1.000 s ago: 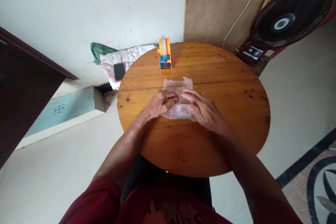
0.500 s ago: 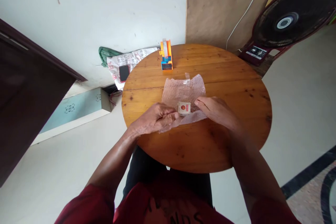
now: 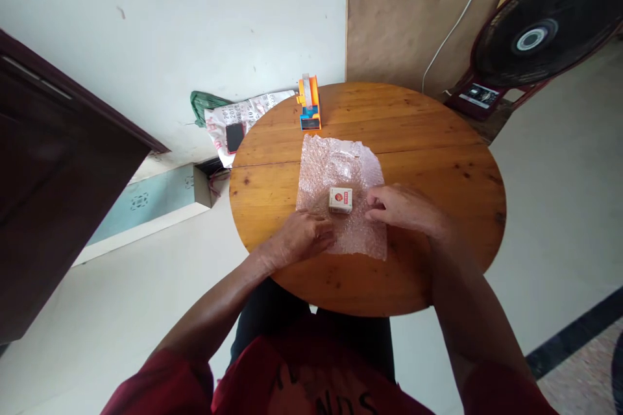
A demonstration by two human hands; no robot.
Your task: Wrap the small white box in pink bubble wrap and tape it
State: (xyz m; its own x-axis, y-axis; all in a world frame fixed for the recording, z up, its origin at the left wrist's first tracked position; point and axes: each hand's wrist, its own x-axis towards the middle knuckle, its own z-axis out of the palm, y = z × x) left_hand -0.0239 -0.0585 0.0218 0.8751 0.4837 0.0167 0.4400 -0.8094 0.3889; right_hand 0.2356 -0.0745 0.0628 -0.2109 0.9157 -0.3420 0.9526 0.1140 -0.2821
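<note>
A sheet of bubble wrap point(image 3: 357, 233) lies spread on the round wooden table point(image 3: 438, 181). On the middle of it sits a small white box point(image 3: 340, 200) with a red print, touched by neither hand. My left hand point(image 3: 305, 237) is at the sheet's near left part, its fingers curled together on the wrap and covering that corner. At the right edge of the sheet, beside the box, my right hand point(image 3: 402, 206) rests with a gap between thumb and forefinger. A strip of clear tape point(image 3: 344, 155) shows on the far part of the wrap.
An orange and blue tape dispenser point(image 3: 309, 104) stands near the table's far edge. Left of the table, a phone point(image 3: 235, 137) lies on a printed white bag point(image 3: 257, 110), near a green bag point(image 3: 204, 106). A large fan point(image 3: 533, 39) stands at the far right.
The near edge of the bubble wrap, raised before, now lies flat towards me. My left hand has moved nearer to me, away from the box; my right hand has shifted slightly right.
</note>
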